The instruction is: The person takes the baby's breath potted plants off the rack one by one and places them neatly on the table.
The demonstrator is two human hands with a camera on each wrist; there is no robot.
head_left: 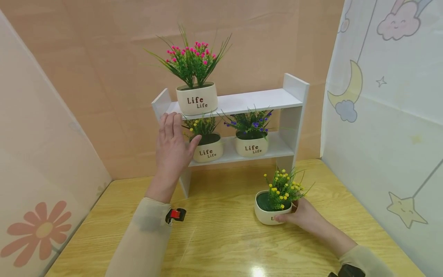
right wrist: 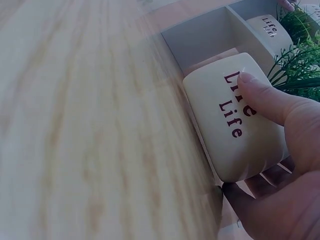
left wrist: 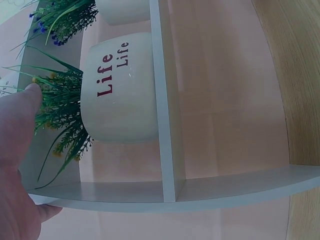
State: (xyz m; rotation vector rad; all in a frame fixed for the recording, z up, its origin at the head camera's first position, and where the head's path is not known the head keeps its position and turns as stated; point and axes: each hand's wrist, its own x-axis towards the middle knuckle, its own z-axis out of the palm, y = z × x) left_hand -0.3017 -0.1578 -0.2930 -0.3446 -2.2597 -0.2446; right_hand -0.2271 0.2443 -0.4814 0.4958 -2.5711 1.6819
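Note:
My right hand grips a cream pot of yellow artificial flowers low over the table, in front of the shelf's right side. The thumb presses the lettered front while the fingers go round the far end; whether the base touches the wood I cannot tell. At the left end of the white two-tier shelf, my left hand rests with straight fingers against the side panel. Its thumb lies near the yellow-flowered pot on the lower tier. Above stands a pink-flowered pot, upright on the top tier.
Beside the yellow-flowered pot, a purple-flowered pot occupies the lower tier. The shelf stands on a wooden table. Printed cloth walls close in both sides, and a plain tan cloth hangs behind.

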